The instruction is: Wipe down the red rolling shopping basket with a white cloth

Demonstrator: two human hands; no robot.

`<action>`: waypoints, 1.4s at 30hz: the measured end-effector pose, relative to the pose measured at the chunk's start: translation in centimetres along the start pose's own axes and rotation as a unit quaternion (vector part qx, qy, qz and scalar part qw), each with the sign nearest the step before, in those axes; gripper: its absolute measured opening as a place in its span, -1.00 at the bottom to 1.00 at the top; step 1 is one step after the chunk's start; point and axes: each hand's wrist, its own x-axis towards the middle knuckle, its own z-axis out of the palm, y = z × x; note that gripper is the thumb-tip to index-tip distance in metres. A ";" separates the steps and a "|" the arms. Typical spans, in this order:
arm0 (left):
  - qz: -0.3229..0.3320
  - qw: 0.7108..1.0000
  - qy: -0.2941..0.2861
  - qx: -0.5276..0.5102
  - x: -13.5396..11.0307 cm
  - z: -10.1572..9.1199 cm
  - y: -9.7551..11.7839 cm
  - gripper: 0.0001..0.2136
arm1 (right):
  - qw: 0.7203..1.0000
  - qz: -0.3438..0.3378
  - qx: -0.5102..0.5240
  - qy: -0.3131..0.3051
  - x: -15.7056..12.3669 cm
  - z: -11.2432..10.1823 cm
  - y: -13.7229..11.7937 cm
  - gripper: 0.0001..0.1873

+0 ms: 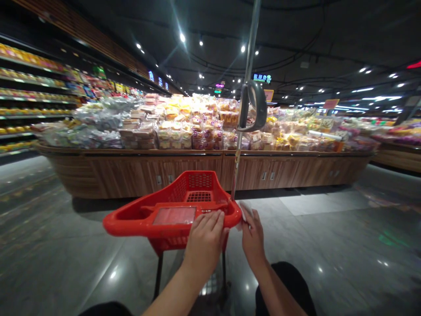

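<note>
The left hand [205,237] is laid palm down on the near rim of a red plastic shopping cart [197,186], its fingers held together and flat, with no clamp around the rim seen. A folded white tissue [246,215] is pinched by the right hand [253,239] at the cart's right corner, where it is pressed against the red plastic; the finger contact is partly hidden. Steadiness is given by the flat left palm, while the tissue is kept in place by the close pinch. Both forearms are angled in from below. A thin metal pole [245,74] with a curved grey plastic holder [253,105] rises from the cart. Ahead, a curved wooden display island [158,173] is heaped with bagged bread and pastries [187,134].
</note>
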 end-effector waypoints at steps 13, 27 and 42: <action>-0.007 1.000 -0.001 -0.026 -0.8 -0.8 -0.9 -0.74 | 0.996 0.062 0.048 -0.044 0.5 0.7 0.4 -0.48; -0.019 0.998 -0.007 -0.061 -1.4 -1.7 -1.6 -0.74 | 0.889 -0.188 -0.171 -0.381 10.1 -2.3 -3.0 -0.58; -0.035 0.996 -0.012 -0.080 -1.6 -2.2 -2.2 -0.74 | 0.870 -0.179 -0.158 -0.431 9.1 -2.4 -6.1 -0.58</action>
